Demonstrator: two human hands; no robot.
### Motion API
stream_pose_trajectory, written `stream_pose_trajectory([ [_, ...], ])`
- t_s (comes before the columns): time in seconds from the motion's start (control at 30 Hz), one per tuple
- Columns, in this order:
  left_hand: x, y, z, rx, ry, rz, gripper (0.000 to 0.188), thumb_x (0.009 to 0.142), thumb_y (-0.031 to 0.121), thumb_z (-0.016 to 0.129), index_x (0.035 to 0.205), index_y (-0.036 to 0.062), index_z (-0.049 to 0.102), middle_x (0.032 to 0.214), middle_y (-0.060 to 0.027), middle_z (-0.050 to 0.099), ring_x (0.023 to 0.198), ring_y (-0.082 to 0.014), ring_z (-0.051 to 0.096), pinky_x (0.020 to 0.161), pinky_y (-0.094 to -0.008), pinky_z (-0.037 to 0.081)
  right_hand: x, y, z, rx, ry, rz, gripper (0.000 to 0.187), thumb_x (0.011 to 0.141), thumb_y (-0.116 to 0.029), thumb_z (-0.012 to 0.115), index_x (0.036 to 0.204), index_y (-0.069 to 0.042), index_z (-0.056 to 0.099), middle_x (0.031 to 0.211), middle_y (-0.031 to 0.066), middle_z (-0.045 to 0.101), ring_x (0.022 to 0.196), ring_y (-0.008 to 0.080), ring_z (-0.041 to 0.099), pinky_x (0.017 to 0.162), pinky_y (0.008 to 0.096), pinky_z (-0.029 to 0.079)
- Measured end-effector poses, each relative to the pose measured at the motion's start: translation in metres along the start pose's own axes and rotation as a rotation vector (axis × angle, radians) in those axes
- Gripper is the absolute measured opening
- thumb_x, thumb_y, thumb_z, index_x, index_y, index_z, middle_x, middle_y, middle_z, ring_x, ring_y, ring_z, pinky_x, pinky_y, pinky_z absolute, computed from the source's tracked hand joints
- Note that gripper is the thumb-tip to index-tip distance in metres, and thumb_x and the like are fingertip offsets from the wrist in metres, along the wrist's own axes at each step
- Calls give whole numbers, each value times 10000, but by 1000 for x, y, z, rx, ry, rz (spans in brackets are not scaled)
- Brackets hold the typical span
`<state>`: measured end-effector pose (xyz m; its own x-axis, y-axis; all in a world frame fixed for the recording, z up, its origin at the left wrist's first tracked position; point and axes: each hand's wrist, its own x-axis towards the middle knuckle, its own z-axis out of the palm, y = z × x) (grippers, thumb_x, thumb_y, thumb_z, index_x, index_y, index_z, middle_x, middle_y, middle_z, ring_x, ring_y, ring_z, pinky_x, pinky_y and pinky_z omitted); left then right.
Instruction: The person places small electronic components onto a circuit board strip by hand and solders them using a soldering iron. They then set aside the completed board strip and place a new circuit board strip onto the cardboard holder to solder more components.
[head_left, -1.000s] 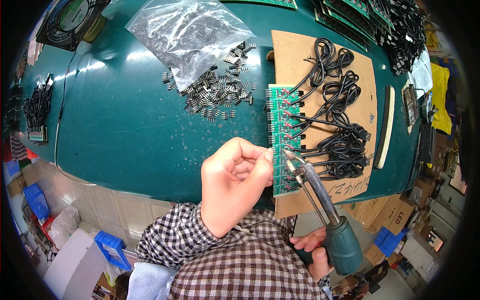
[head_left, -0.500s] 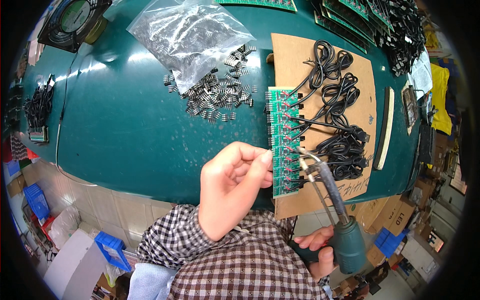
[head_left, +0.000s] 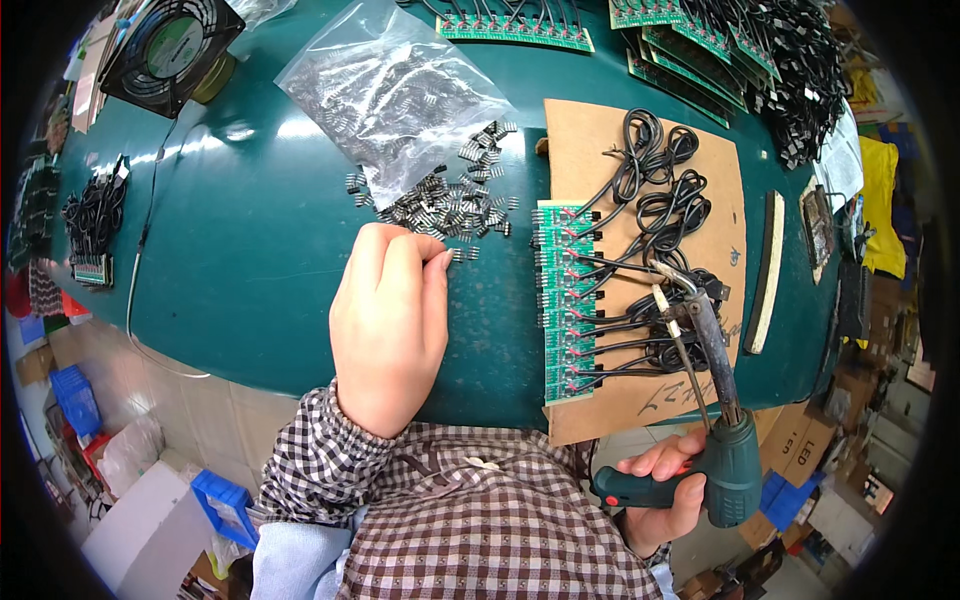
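My left hand [head_left: 388, 320] is closed in a pinch at the near edge of a pile of small black pin headers [head_left: 460, 205], with one pin header [head_left: 464, 254] at its fingertips. My right hand [head_left: 665, 490] grips a dark green soldering gun [head_left: 730, 470] by its handle. The gun's bent tip [head_left: 668, 270] hovers over black cables, apart from the green circuit board strip [head_left: 568, 345]. That strip lies along the left side of a brown cardboard sheet [head_left: 690, 390]. Black cables [head_left: 672, 215] run from it in coiled bundles, and pin headers line its left edge.
A clear plastic bag [head_left: 390, 90] of pin headers lies behind the pile. A black fan [head_left: 170, 50] stands at the far left, near a bundle of cables [head_left: 95, 215]. More wired boards [head_left: 515, 30] are at the back. A pale strip [head_left: 766, 270] lies right of the cardboard.
My left hand has moved from the board's left edge leftward and away to the header pile. The soldering gun has shifted right, its tip away from the board. The view has tilted slightly.
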<state>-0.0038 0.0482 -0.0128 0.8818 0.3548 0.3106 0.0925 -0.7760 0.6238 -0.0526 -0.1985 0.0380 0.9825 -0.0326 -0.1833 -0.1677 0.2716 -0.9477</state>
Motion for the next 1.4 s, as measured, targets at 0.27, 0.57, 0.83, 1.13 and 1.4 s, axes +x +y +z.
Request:
stream_pose_trajectory([
  [0.27,3,3,-5,-71,-49,-98,99,707,-28,592,758,7,516,761,-55,486,553,-123,425,492,-233,376,5,-1,8,-81,-7,6,395,838,-319,510,1020,-3,358,717,65,464,696,181,547,593,343,539],
  [0.57,3,5,-6,-221,33,-62,74,761,-53,555,810,-15,513,801,-55,509,636,-97,462,549,-207,392,4,0,10,-30,4,2,382,836,-295,507,1028,6,374,729,78,471,710,194,557,580,335,552],
  [0.83,-28,71,-30,-1184,-343,-591,145,783,-97,526,906,-48,467,808,-149,589,721,-166,606,641,-251,515,20,-19,31,-303,-164,28,370,755,-156,627,1022,-3,422,868,97,537,824,196,570,685,304,504],
  [1.13,-46,90,-27,-1151,-504,-483,123,788,-107,512,907,-78,493,871,-169,572,801,-184,605,703,-269,515,27,-16,39,-465,-254,-31,222,732,48,616,915,-23,512,846,71,573,782,123,568,686,241,460],
  [1.4,-46,92,-27,-885,-411,-121,134,759,-69,572,889,-49,543,812,-169,607,707,-177,629,595,-235,503,21,-14,36,-320,-203,51,232,734,72,579,921,-20,477,846,85,546,803,142,547,720,270,454],
])
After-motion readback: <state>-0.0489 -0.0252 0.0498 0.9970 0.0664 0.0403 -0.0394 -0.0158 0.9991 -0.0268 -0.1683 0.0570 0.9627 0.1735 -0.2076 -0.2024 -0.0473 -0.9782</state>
